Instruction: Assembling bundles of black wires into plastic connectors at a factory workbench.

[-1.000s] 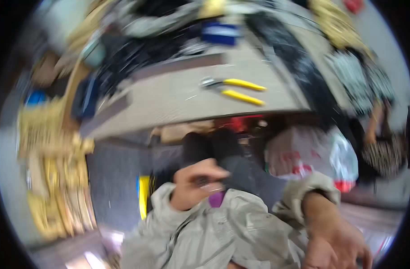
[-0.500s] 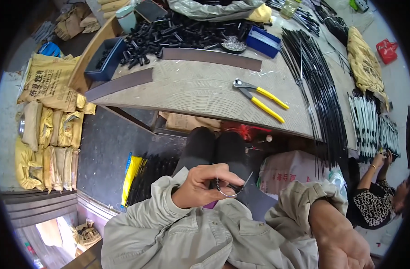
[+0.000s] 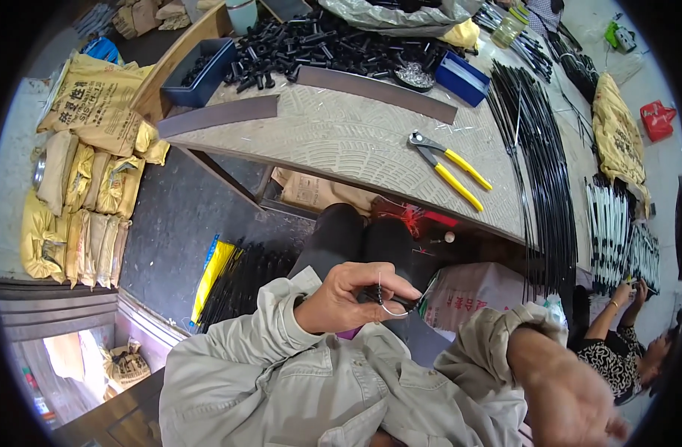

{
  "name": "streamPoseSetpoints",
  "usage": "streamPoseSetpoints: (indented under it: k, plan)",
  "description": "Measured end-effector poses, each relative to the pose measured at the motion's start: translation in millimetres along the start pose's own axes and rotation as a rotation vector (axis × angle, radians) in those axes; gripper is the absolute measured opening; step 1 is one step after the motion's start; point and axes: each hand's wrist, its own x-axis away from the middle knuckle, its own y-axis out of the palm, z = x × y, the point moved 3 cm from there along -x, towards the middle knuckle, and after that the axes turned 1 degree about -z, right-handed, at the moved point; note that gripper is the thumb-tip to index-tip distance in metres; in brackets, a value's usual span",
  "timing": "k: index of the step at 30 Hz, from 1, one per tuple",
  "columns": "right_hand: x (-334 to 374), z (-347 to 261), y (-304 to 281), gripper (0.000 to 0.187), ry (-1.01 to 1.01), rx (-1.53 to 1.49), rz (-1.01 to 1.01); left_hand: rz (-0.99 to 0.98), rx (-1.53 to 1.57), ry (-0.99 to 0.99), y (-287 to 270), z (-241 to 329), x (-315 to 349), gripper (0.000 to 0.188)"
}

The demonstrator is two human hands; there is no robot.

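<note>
My left hand (image 3: pixel 356 296) is closed in front of my lap, thumb and fingers pinching a small dark piece (image 3: pixel 406 303) whose kind I cannot make out. A thin pale loop of line (image 3: pixel 389 311) with tiny black beads hangs at those fingers. Out at the lower right, my right hand (image 3: pixel 576 402) is turned with the palm partly showing. Its fingers are smeared and partly hidden, so their hold cannot be told. On the table ahead lie end-cutting pliers (image 3: pixel 451 170) with yellow handles, apart from both hands.
Black plastic pieces (image 3: pixel 319 48) are heaped at the table's back, beside blue bins (image 3: pixel 199 74) and a small dish (image 3: pixel 414 77). Long black rods (image 3: pixel 542 171) overhang the right edge. Stacked sacks (image 3: pixel 95 104) stand left. A co-worker (image 3: pixel 617 350) handles pale strips at the right.
The view has shifted, so the table and pliers sit farther right in it. My left hand keeps its pinch on the dark piece; my right hand stays low at the right.
</note>
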Motion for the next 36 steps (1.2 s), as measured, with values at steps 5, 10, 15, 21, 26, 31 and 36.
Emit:
streamPoseSetpoints:
  k: [5,10,15,21,26,31,36]
  plan:
    - [35.6,10.2,81.3,0.022,-0.02,0.051,-0.15,-0.043,-0.013,0.055,-3.9,7.4,-1.9,0.021]
    - [108.3,-21.5,186.3,0.011,1.091,-0.91,-0.98,-0.212,0.108,0.09,-24.4,25.1,12.2,0.025]
    - [163.8,-74.8,276.2,0.007,0.903,-1.069,-1.524,-0.341,0.222,0.12,-46.0,38.6,16.9,0.024]
    - [181.2,-135.2,375.3,0.012,0.795,-1.248,-1.312,-0.233,0.189,0.211,-76.8,42.3,23.2,0.024]
    - [170.2,-178.9,437.7,0.018,0.6,-1.17,-1.174,-0.084,0.225,0.238,-106.1,42.5,26.2,0.022]
    - [153.9,-250.1,493.6,0.021,0.332,-1.241,-1.254,-0.082,0.206,0.218,-111.4,46.4,18.3,0.022]
    - [168.5,-268.1,527.1,0.025,0.086,-0.752,-1.502,-0.101,0.213,0.16,-119.2,49.2,21.5,0.021]
